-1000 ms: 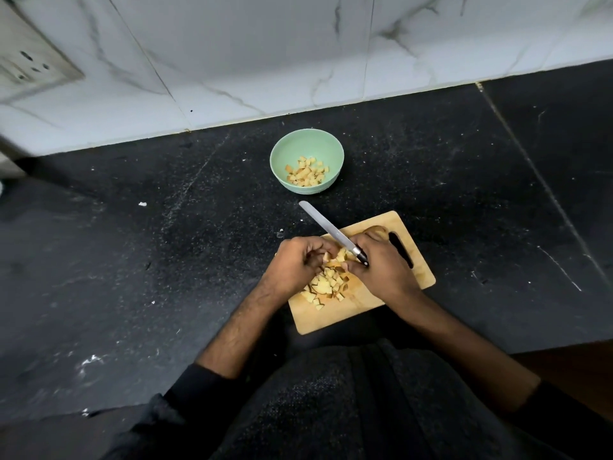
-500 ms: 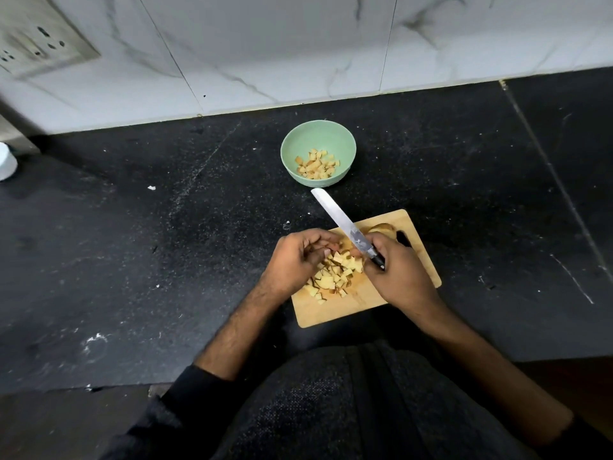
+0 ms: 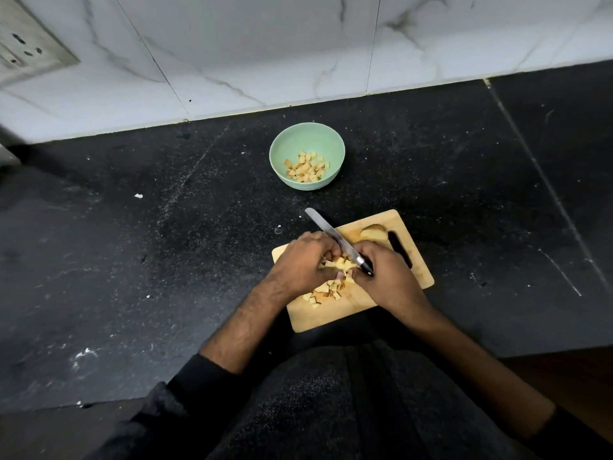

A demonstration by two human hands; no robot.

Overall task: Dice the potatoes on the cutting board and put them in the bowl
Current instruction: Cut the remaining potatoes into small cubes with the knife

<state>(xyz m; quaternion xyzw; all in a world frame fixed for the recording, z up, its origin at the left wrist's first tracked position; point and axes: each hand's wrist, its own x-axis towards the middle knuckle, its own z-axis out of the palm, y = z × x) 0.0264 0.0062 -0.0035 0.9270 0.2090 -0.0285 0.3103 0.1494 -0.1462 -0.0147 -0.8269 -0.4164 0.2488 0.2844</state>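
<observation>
Two hands, left hand (image 3: 300, 260) and right hand (image 3: 386, 272), cup diced potato (image 3: 338, 263); one knife (image 3: 331, 235).

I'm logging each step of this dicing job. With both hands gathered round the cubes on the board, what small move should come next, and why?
Probably lift the scooped cubes to the green bowl. The left hand and right hand, which also grips the knife, already cup them together, and the bowl holds earlier dice.

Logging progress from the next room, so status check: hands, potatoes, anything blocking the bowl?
Right hand grips knife; left hand gathers diced potato. Some dice already in bowl; one uncut piece on board. Path to bowl open.
</observation>
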